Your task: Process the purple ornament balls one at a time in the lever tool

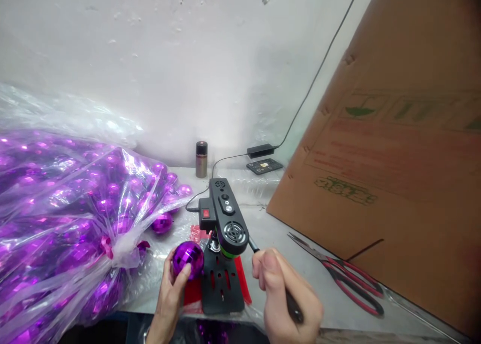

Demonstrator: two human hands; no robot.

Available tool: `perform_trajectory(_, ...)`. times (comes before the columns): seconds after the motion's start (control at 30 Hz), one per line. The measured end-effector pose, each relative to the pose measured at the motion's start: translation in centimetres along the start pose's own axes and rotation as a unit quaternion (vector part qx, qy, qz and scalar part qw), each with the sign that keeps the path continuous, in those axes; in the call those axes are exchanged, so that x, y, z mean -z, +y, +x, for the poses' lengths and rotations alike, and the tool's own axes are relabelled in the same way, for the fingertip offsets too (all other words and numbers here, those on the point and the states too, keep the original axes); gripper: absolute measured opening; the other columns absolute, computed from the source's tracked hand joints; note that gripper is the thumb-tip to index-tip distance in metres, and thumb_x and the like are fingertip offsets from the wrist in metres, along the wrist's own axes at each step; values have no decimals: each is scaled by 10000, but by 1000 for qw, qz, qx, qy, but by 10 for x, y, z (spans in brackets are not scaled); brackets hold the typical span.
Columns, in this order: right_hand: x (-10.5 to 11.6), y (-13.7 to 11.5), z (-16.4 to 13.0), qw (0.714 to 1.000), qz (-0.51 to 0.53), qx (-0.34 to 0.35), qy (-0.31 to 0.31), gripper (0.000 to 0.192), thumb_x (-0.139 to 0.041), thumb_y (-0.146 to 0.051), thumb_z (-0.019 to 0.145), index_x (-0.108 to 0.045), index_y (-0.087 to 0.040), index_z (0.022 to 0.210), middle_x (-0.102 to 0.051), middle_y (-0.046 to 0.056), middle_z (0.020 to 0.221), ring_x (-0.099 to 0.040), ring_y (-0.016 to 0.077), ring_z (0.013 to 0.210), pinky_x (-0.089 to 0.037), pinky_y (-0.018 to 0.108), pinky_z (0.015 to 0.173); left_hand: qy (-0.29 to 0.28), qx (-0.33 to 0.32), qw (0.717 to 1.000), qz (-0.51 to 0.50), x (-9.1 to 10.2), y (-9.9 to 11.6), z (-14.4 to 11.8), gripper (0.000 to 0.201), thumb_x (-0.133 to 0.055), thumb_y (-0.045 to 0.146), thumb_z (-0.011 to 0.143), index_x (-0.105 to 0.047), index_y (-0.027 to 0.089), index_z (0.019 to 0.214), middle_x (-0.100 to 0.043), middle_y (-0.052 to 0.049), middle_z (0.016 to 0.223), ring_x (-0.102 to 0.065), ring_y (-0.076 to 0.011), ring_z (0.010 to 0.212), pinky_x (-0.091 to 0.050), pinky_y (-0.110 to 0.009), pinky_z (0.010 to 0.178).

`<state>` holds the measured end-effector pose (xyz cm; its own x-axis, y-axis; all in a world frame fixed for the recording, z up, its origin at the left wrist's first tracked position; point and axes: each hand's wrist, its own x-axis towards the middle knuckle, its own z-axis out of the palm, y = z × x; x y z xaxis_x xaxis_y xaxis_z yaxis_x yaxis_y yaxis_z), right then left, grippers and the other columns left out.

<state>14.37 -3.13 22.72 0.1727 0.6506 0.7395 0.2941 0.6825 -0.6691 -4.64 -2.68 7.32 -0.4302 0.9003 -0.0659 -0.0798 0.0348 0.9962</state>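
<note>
Machine (pixel 228 211): long axis runs front to back, rounded end nearest. Left of machine, left grip (pixel 170 291) clamps spherical purple ball (pixel 188 258) fingertip-side; right of machine, right grip (pixel 281 294) clamps lever (pixel 295 311).

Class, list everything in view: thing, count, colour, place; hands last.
Balls: many, purple, mostly in bag
Bag: 1, clear, left
Ribbon: likely 1, pink, bag's neck
Machine: 1, black, centre
Lever: 1, black grip, machine's right side
Sheeting: count unclear, red, under machine
Bottle: 1, brownish, black cap, near wall
Adapter: 1, black, behind machine
Cables: 2, dark, both from adapter
Phone: 1, black, patterned, beside adapter
Scissors: 1, red-and-black handles, near box
Box: 1, brown, right
Wall: 1, white, back
Table: 1, pale, beneath
Left hand: 1, holding ball
Right hand: 1, gripping lever
</note>
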Motion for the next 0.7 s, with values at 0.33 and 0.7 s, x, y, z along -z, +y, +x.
perform_trajectory(0.33, -11, -11, -8, 996, 33, -66, 55, 397, -477, -130, 1144, -502, -222, 759, -471, -32, 703, -470, 103, 631, -328, 307, 607, -46, -27, 995, 89, -35, -21, -25, 786, -835, 541, 786, -498, 225, 1422, -722, -173, 1413, -721, -371, 1328, -571, -494, 1132)
perform_trajectory(0.7, -11, -15, -4, 994, 30, -89, 54, 433, -492, -201, 1156, -505, -223, 723, -467, -27, 685, -464, 115, 621, -338, 317, 603, -83, -41, 984, 151, -41, -18, -23, 824, -809, 475, 725, -533, 209, 1454, -682, -205, 1513, -657, -436, 1435, -471, -634, 1258)
